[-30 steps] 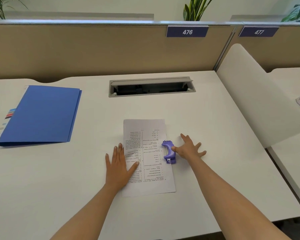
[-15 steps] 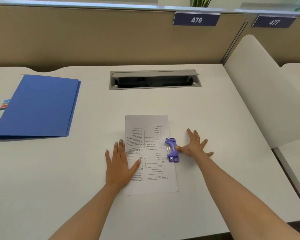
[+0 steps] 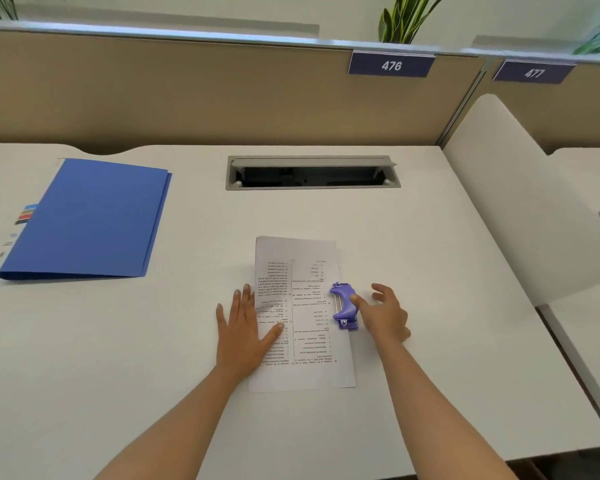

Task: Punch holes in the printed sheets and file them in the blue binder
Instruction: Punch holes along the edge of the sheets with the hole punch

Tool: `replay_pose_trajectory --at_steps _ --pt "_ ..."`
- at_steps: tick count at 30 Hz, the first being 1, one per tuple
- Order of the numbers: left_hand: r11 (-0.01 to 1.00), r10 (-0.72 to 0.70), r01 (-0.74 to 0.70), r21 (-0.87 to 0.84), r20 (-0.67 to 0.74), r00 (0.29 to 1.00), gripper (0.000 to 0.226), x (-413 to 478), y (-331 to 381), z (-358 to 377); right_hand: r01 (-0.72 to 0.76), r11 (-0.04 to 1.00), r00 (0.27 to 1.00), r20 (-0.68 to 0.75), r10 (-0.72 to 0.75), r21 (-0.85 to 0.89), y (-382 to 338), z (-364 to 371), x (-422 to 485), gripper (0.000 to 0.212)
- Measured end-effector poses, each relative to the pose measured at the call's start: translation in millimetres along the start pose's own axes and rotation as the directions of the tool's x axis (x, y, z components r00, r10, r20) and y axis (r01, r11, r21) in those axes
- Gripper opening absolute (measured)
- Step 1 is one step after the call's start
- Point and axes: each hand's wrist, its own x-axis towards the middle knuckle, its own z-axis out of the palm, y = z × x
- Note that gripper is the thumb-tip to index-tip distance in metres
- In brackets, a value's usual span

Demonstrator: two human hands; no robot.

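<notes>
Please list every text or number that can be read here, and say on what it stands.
"476": dark blue desk sign on the partition.
"477": the next desk sign, to its right.
Printed sheets: text upside down, too small to read.
Blue binder: edge tabs unreadable.

Cable tray point(image 3: 312, 173) recessed in desk point(image 3: 413, 237); plant point(image 3: 404, 19) behind partition point(image 3: 187, 91).

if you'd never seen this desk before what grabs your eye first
The small purple plastic hole punch sits on the right edge of the white printed sheets at the middle of the white desk, with the right hand touching it. The left hand lies flat on the sheets' left edge. Far left lies the closed blue binder.
</notes>
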Motion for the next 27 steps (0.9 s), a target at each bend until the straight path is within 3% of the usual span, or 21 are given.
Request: replay_pose_trajectory --at_steps 5,8,11,16,20,24,27 --pt "0.965 -0.057 0.061 -0.257 0.022 0.998 0.072 3 11 -13 -0.037 0.998 0.998 0.046 0.039 -0.051 -6 -11 2 0.065" --pt "0.837 -0.193 0.211 -0.505 0.089 0.977 0.044 1 21 -21 -0.045 0.997 0.998 0.05 0.048 -0.066 -9 -12 1 0.062" --pt "0.758 -0.203 0.208 -0.618 0.079 0.976 0.021 -2 27 -35 -0.036 0.998 0.999 0.025 0.038 -0.06 -9 -9 -4 0.054" --pt "0.629 -0.273 0.22 -0.746 0.053 0.961 0.021 -8 23 -59 0.001 0.998 1.0 -0.029 -0.003 -0.06 -7 -4 -11 0.042" --pt "0.498 -0.337 0.21 -0.841 0.035 0.941 0.017 -12 10 -78 0.074 0.997 0.997 0.036 -0.074 -0.004 -4 3 -9 0.032" --pt "0.392 -0.398 0.171 -0.904 0.001 0.917 0.015 -11 0 -99 0.261 0.965 0.965 -0.013 -0.261 -0.028 -9 10 -21 0.025" --pt "0.313 -0.43 0.135 -0.94 -0.014 0.903 0.015 -11 -2 -113 0.427 0.883 0.902 -0.019 -0.432 0.196 -29 15 -44 0.017"
